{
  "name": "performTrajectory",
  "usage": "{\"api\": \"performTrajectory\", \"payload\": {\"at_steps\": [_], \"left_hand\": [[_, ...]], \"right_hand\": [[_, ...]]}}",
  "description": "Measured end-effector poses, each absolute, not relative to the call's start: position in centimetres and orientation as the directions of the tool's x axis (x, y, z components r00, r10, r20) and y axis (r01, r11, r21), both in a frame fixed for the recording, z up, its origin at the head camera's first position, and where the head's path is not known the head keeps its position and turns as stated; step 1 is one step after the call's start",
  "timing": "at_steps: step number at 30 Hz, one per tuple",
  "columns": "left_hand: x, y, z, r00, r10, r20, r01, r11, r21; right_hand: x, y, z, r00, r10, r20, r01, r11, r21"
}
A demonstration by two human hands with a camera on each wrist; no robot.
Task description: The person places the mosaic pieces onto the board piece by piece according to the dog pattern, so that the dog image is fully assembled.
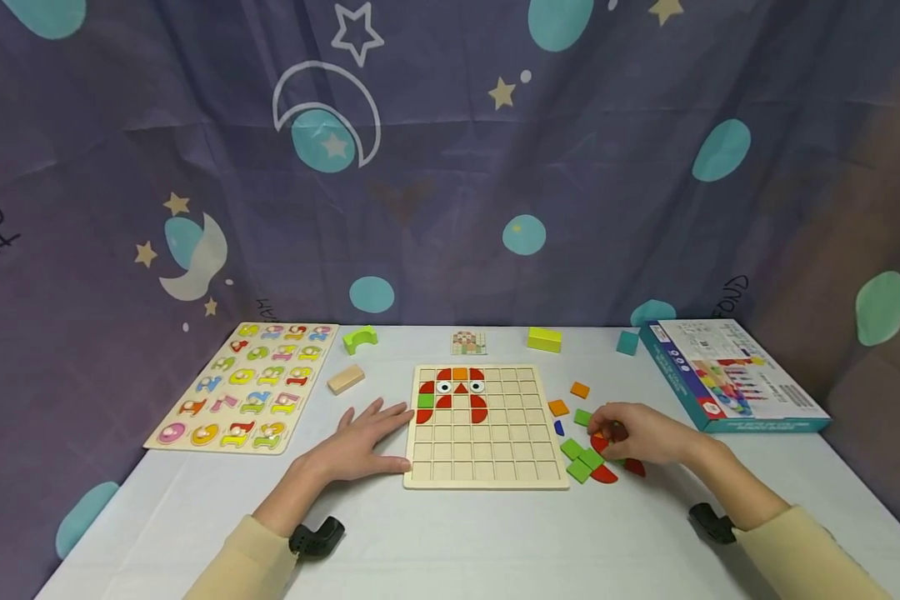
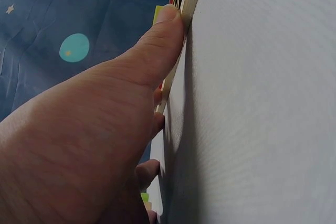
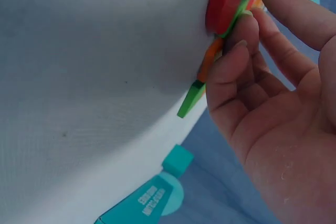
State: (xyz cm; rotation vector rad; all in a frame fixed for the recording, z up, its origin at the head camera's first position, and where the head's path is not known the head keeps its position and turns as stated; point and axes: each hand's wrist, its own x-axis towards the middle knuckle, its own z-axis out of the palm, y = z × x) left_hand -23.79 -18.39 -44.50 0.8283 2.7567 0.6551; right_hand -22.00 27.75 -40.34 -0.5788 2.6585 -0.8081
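Observation:
My left hand (image 1: 363, 442) lies with spread fingers against the left edge of a wooden grid board (image 1: 487, 471). Its thumb touches the board's rim in the left wrist view. Red, green and orange pieces and two eye tiles fill some upper-left squares of the board. To the board's right, my right hand (image 1: 637, 432) reaches into a loose pile, its fingers curled and seemingly pinching a red piece (image 1: 600, 444); the fingers partly hide it. Green squares (image 1: 579, 471), red rounded pieces (image 1: 604, 474) and orange squares (image 1: 558, 407) lie around that hand.
A number puzzle board (image 1: 225, 379) lies at the left, a boxed game (image 1: 735, 379) at the right. Along the back stand a green arch block (image 1: 360, 337), a picture card (image 1: 468, 342), a yellow block (image 1: 544, 339) and a teal block (image 1: 627, 342). A wooden block (image 1: 346, 379) is near my left hand.

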Motion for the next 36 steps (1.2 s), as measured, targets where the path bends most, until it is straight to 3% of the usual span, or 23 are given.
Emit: {"api": "performTrajectory", "payload": {"at_steps": [18, 36], "left_hand": [[-23.7, -18.3, -44.5, -0.823, 0.565, -0.049, 0.483, 0.743, 0.463], [-23.7, -18.4, -44.5, -0.822, 0.568, -0.04, 0.488, 0.739, 0.464]], "right_hand": [[-22.0, 26.6, -40.6, -0.884, -0.42, -0.204, -0.274, 0.82, -0.502], [-23.2, 24.8, -39.2, -0.872, -0.481, -0.089, -0.312, 0.686, -0.657]]}}
